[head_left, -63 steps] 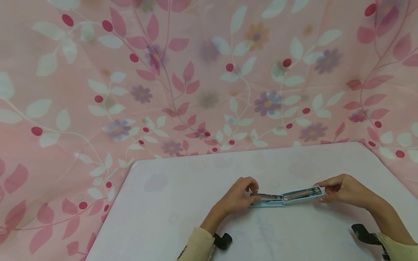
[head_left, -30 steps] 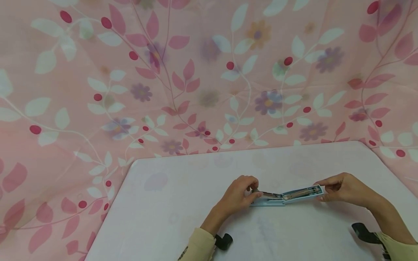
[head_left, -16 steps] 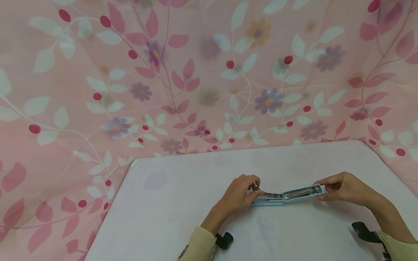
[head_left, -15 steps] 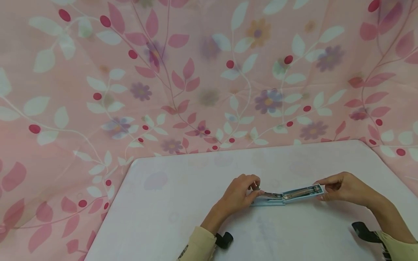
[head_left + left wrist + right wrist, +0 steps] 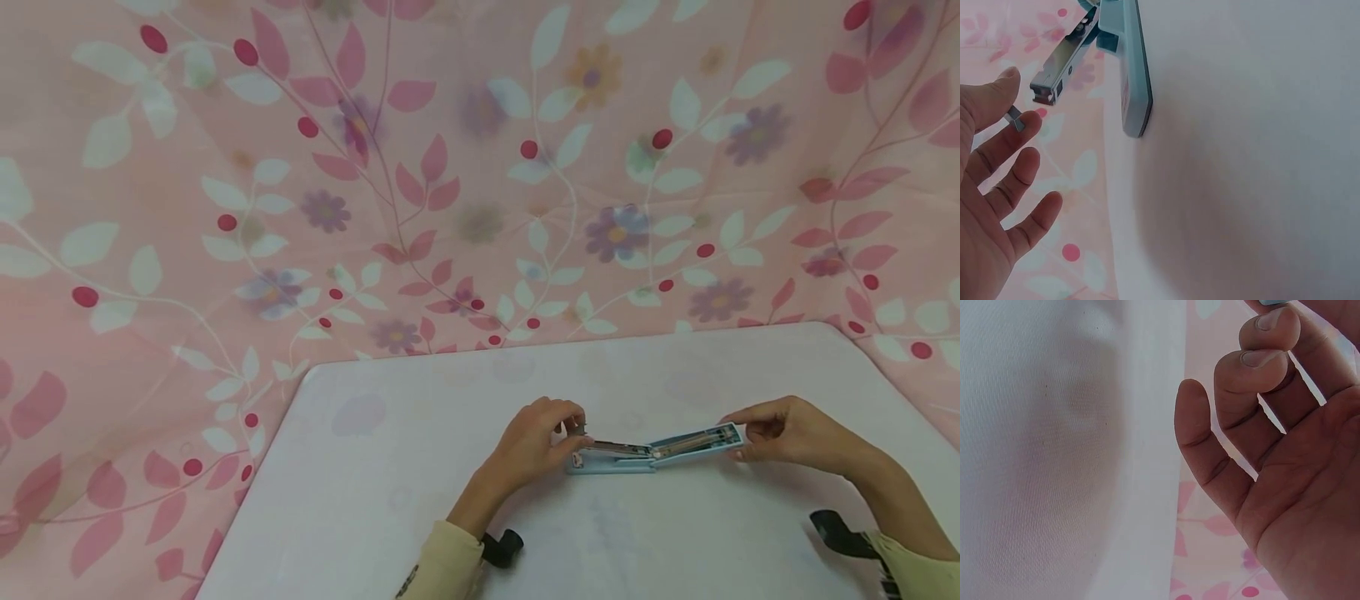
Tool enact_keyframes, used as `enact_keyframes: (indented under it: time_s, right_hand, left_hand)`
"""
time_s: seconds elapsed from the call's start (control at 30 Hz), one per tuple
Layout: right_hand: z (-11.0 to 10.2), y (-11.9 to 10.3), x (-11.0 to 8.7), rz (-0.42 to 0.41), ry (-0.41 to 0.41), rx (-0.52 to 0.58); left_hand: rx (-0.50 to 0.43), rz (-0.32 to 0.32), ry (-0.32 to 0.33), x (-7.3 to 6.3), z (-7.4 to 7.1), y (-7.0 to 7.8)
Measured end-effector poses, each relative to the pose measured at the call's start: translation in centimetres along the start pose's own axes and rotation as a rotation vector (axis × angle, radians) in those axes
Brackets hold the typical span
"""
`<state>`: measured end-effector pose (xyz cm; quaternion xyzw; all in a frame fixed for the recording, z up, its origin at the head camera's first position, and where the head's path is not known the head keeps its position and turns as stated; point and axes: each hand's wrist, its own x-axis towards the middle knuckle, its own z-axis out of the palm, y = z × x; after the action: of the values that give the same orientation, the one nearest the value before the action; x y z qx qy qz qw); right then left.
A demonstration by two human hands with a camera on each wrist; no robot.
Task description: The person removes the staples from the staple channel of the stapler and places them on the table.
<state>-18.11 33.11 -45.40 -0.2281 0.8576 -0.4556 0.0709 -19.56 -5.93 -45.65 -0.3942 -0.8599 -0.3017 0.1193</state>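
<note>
A light blue stapler (image 5: 615, 468) lies on the white table, its top cover (image 5: 697, 443) swung back to the right and its metal magazine (image 5: 1063, 62) raised at a slant above the base. My right hand (image 5: 810, 439) holds the far end of the cover; the right wrist view shows mostly its curled fingers, with just a blue corner of the cover (image 5: 1274, 301) at the top. Between thumb and index finger, my left hand (image 5: 527, 443) pinches a short grey strip of staples (image 5: 1015, 117). That strip is just off the magazine's front end, with a small gap between them.
The white-covered table (image 5: 420, 467) has rounded far corners. A pink floral cloth (image 5: 450, 167) hangs behind and at the sides. Black wrist-worn devices (image 5: 504, 548) show at both sleeves.
My left hand has drawn back a little to the left from the magazine, and the front end of the base shows now. My right hand and the cover have stayed put.
</note>
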Motion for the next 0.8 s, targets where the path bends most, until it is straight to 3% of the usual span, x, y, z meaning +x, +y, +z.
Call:
enact_keyframes:
  time_s: [0.5, 0.8]
  right_hand:
    - [0.0, 0.1, 0.0, -0.012, -0.002, 0.01]
    - [0.0, 0.0, 0.0, -0.005, -0.012, 0.024]
  left_hand:
    - [0.085, -0.112, -0.084, -2.8, -2.5, -2.6]
    - [0.046, -0.205, -0.115, -4.1, -3.4, -4.2]
